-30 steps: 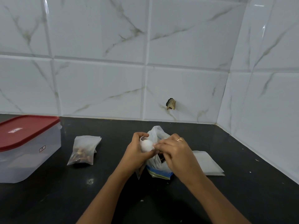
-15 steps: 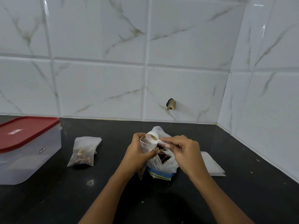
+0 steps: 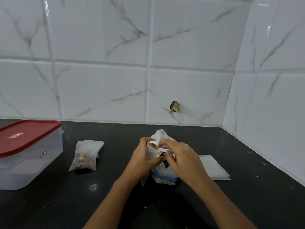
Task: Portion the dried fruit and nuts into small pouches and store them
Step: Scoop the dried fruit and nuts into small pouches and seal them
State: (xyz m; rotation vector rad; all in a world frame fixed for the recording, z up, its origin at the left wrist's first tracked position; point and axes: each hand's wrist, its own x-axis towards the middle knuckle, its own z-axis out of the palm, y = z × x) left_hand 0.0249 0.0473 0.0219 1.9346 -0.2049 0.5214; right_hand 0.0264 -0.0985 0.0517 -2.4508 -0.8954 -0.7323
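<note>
While the counter [image 3: 115,204], the box [image 3: 29,159] and the filled pouch [image 3: 85,156] lie as before, the bag [image 3: 165,176] sits under your hands, which are close together. Your left hand [image 3: 142,157] still grips the open pouch [image 3: 152,154], and your right hand [image 3: 183,160] pinches the scoop [image 3: 157,147], now tipped lower at the pouch mouth.

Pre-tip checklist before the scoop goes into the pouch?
1. Left hand grips the small pouch, mouth up: ok.
2. Right hand pinches the white scoop by its handle, bowl at the pouch mouth: ok.
3. Scoop loaded, brown pieces showing in the bowl: ok.
4. Pouch mouth open wide enough: cannot tell, fingers hide it.
5. Empty pouches stacked on the counter by the right hand: ok.
6. Storage container ready to receive pouches: not ok, red lid is on.
</note>
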